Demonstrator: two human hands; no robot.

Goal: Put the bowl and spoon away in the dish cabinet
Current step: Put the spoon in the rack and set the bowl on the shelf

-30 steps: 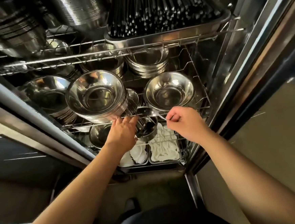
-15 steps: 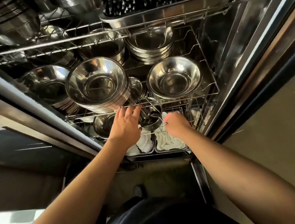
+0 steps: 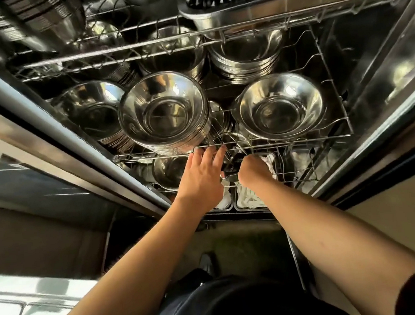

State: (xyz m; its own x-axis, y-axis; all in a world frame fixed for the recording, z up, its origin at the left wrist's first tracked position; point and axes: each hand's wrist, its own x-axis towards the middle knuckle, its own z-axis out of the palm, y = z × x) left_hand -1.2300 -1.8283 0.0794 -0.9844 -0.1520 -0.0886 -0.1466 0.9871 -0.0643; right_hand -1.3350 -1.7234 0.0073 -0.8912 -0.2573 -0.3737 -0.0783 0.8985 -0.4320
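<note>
The dish cabinet's middle wire rack (image 3: 299,139) holds steel bowls: a tall stack of bowls (image 3: 163,113) in the centre, a single bowl (image 3: 280,106) to its right and another stack (image 3: 93,111) on the left. My left hand (image 3: 203,177) is at the rack's front wire, fingers spread, holding nothing. My right hand (image 3: 252,172) is a closed fist just below that wire, beside a small dark metal cup (image 3: 229,166) that sits between the two hands. The spoon is hidden inside the fist and behind the wires.
A lower shelf carries a steel bowl (image 3: 170,172) and trays of white cloths (image 3: 248,200). Above, a steel tray (image 3: 264,6) holds black chopsticks. The cabinet frame (image 3: 385,131) rises at right, a metal rail (image 3: 50,125) at left. My shoe (image 3: 207,264) is on the floor.
My right hand, which held the spoon visibly above the rack's front wire, has dropped below it toward the dark cup. My left hand has stayed at the rack's front.
</note>
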